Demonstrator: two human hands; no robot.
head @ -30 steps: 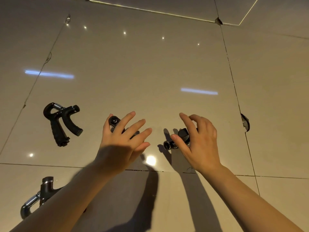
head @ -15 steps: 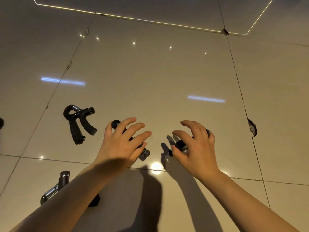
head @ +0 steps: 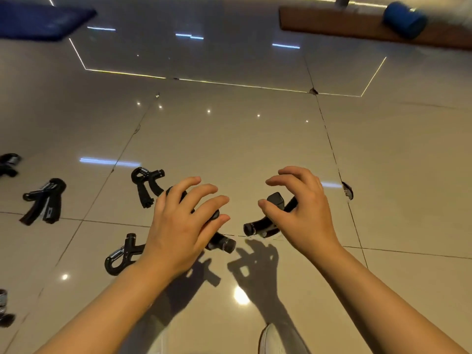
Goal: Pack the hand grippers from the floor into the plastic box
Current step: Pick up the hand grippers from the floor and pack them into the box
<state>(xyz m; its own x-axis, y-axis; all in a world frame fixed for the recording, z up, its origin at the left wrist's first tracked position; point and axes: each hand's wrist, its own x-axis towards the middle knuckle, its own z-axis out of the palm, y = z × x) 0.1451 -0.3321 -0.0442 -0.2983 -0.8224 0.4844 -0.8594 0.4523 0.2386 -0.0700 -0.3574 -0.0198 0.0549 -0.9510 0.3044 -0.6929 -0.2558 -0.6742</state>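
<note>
1. While the tiled floor (head: pixel 229 139) shows no plastic box, find the box before carrying; several grippers lie well apart at left, such as one (head: pixel 42 200) near the edge.
2. Left hand (head: pixel 178 226) covers a gripper (head: pixel 219 242), fingers spread and only slightly bent; whether it actually grips, I cannot tell. Curl the fingers round both handles first.
3. Right hand (head: pixel 304 213) pinches another gripper (head: pixel 265 223) by its knob end, upper fingers arched clear. Judging by the shadows it is lifted; take a fuller hold so it won't swing.
</note>
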